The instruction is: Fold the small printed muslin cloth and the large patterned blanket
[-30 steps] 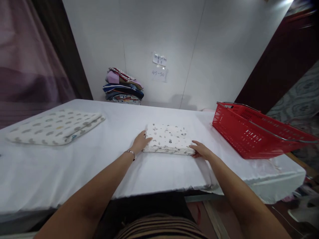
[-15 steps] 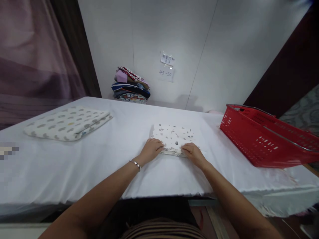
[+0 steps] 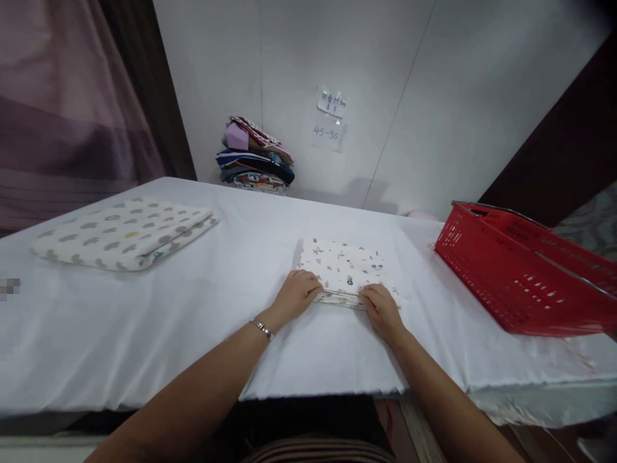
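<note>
1. Center of frame: the folded printed cloth [image 3: 343,265] lies on the white-covered table [image 3: 193,328].
2. Left hand [image 3: 295,296]: fingers pinch its near edge.
3. Right hand [image 3: 382,309]: fingertips pinch that edge farther right.
4. Right side: red basket [image 3: 511,276].

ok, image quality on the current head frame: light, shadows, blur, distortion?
Head view: light dim but even; soft shadow low on the wall; lettering on the upper paper sign hard to read; red basket looks stretched toward the right edge; upper right corner dark and smeary; small pixelated patch at the left edge.
</note>
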### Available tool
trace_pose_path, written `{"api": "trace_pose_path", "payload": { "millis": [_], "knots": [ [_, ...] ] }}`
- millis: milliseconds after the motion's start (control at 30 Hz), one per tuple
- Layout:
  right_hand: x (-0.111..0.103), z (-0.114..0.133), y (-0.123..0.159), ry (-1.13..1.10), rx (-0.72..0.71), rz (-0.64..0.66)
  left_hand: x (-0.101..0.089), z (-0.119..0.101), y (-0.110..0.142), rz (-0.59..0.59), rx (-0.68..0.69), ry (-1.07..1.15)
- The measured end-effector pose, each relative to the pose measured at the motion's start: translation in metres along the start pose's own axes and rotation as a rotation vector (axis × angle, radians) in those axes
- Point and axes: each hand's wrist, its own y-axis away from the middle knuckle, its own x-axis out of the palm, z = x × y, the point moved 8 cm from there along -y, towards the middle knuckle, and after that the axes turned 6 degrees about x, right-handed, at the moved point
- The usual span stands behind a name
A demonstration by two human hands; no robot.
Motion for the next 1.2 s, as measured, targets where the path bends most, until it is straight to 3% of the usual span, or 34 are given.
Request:
{"api": "trace_pose_path", "payload": {
  "millis": [233, 667, 1033, 1200],
  "knots": [
    [0.002, 0.006, 0.004, 0.056, -0.044, 0.042, 0.003, -0.001, 0.004, 0.082, 0.041, -0.031],
    [0.005, 0.002, 0.004, 0.056, -0.011, -0.001, -0.002, 0.005, 0.009, 0.06, -0.033, -0.059],
    [0.0, 0.007, 0.007, 0.078, -0.069, -0.025, -0.005, -0.001, 0.011, 0.023, 0.029, -0.094],
    [0.004, 0.006, 0.007, 0.083, -0.065, 0.023, -0.004, -0.001, 0.012, 0.032, 0.028, -0.09]
  ]
}}
